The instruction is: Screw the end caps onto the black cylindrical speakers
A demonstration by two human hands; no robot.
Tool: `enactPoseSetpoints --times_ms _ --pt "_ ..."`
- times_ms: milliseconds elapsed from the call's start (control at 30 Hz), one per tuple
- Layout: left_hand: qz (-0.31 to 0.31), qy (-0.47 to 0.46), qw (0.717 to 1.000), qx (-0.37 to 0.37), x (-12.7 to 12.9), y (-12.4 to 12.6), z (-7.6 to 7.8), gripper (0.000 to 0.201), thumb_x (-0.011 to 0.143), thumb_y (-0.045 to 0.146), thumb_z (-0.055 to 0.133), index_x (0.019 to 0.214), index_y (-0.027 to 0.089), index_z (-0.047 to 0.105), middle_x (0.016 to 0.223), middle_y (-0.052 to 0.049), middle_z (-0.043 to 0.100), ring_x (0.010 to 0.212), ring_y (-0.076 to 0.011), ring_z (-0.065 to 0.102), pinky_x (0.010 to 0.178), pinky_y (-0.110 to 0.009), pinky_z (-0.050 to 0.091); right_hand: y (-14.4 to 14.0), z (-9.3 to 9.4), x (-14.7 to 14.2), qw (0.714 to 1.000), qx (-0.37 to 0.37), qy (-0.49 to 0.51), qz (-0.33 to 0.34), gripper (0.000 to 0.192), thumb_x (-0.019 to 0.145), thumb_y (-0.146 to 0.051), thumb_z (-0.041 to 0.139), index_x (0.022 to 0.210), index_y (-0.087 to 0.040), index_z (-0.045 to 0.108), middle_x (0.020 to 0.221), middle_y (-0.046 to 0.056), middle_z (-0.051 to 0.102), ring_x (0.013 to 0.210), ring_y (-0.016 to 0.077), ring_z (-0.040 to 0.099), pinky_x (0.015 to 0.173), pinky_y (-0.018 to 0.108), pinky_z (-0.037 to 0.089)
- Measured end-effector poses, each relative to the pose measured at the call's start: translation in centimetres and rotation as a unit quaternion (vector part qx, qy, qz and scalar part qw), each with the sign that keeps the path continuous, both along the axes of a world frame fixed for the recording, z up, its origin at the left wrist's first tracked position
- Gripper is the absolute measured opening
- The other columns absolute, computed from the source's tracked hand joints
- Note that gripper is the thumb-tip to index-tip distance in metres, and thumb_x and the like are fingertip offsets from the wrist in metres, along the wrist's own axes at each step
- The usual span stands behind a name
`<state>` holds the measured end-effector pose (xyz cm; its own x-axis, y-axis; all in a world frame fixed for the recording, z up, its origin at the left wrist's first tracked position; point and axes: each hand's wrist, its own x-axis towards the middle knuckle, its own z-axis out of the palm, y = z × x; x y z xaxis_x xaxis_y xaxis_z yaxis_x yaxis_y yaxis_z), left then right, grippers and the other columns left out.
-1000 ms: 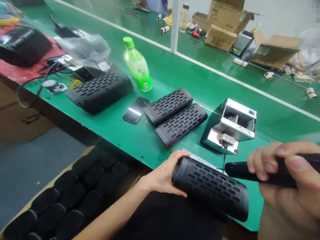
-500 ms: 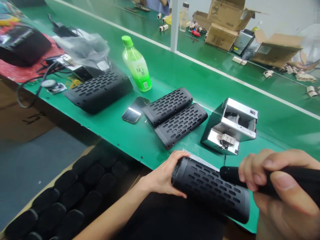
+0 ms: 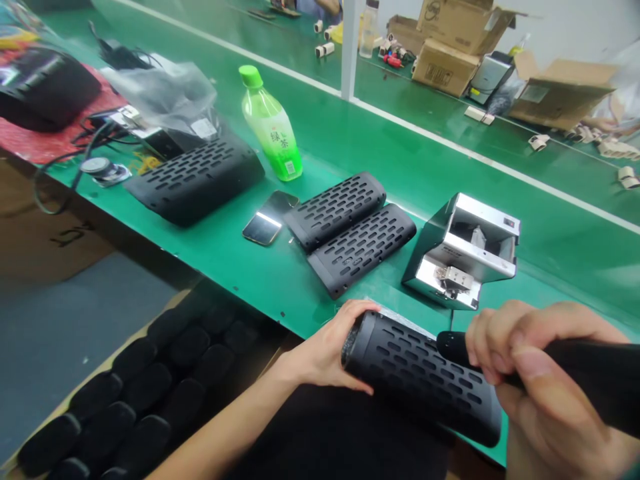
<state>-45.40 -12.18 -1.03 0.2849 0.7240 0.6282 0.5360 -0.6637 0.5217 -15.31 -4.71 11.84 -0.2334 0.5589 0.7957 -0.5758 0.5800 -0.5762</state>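
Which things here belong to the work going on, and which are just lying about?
Part of the work:
black slotted casing, held by the left hand
black hand tool, gripped in the right hand
two similar slotted casings, probably

Apparently just lying about:
green bottle
phone
clear plastic bag, perhaps

Slotted black casing (image 3: pixel 415 373) lies slanted; black tool (image 3: pixel 595 377) at its far edge.
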Motion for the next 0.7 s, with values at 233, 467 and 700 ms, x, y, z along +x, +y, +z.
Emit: enactPoseSetpoints --times_ms 233,467,700 --pt "0.002 0.001 1.000 0.005 -0.1 -0.1 0.1 0.124 0.103 0.091 0.106 0.193 0.036 0.041 0.175 -0.020 0.060 0.162 -0.0452 0.066 0.142 -0.064 0.060 0.9 -0.2 -0.1 0.998 -0.057 -0.013 0.030 0.054 0.091 -0.055 0.111 0.105 -0.023 0.069 0.083 0.004 0.057 0.075 0.0232 0.062 0.066 0.041 0.060" --pt "0.000 0.003 1.000 0.000 0.1 -0.1 0.2 0.124 0.105 0.088 0.106 0.194 0.032 0.040 0.175 -0.022 0.060 0.163 -0.0468 0.066 0.144 -0.065 0.060 1.1 -0.9 0.4 0.998 0.012 -0.023 0.050 0.024 0.113 -0.031 0.089 0.103 -0.021 0.071 0.072 0.000 0.053 0.062 0.0153 0.054 0.060 0.032 0.051" --pt "0.011 0.012 1.000 0.004 0.2 -0.2 0.3 0.123 0.106 0.090 0.104 0.193 0.032 0.040 0.176 -0.022 0.059 0.165 -0.0471 0.065 0.144 -0.067 0.060 1.2 -0.1 0.1 0.997 0.036 -0.027 0.066 0.027 0.118 -0.031 0.087 0.099 -0.019 0.071 0.068 -0.002 0.057 0.055 0.0118 0.057 0.054 0.028 0.052"
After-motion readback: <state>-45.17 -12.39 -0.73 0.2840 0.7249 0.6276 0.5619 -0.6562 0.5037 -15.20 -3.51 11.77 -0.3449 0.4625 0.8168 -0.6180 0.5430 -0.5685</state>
